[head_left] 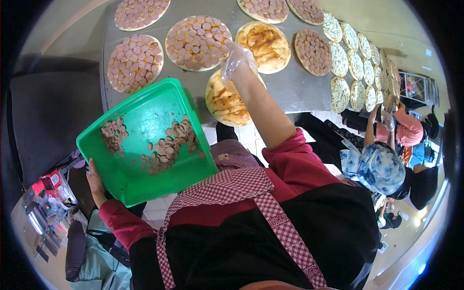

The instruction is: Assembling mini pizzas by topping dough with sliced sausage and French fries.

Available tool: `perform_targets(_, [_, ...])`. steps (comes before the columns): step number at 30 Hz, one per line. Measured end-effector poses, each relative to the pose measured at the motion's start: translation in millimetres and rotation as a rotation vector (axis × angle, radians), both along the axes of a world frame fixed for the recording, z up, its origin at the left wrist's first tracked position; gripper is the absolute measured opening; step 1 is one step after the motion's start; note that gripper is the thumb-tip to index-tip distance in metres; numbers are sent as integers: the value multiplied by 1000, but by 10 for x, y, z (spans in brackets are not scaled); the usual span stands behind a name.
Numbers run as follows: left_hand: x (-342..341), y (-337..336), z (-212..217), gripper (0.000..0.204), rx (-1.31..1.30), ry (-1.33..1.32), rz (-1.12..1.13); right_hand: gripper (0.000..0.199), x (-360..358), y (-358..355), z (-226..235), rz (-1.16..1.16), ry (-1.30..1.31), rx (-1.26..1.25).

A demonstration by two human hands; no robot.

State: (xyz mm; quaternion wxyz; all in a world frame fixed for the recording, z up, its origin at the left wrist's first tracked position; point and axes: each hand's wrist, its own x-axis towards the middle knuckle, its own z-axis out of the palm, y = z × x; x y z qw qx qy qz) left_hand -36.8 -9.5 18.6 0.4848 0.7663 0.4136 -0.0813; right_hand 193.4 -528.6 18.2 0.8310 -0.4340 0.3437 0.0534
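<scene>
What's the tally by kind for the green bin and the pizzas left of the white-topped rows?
Slice-topped pizzas: 6
Sauce-smeared pizzas: 2
Green bin: 1
Total: 9

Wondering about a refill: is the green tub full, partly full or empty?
Partly full: pinkish-brown round slices lie in loose heaps, while much of the green tub's bottom shows bare.
</scene>
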Motion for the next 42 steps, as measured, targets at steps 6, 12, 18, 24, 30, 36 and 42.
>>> perform_targets(6, [-37, -64, 54, 54, 41, -10, -36, 38, 129, 235, 646, -98, 171, 175])
perform_targets(12, [16, -46, 54, 53, 66, 19, -59, 41, 503, -207, -176, 178, -69, 258])
perform_targets(18, [-45, -31, 9, 57, 25, -38, -69, 42, 334, -230, -153, 231, -36, 269])
perform_targets(24, [-70, -18, 20, 56, 6, -25, -21, 43, 194, -133, 68, 225, 13, 342])
perform_targets(30, [-23, -140, 65, 52, -2, -41, 24, 44, 308, -42, -473, 210, -194, 714])
perform_targets(36, [-39, -118, 65, 53, 32, -43, 9, 47, 290, 184, -350, 147, -291, 834])
perform_targets(42, [-48, -92, 55, 54, 67, -6, 6, 49, 435, 365, -409, -63, -450, 816])
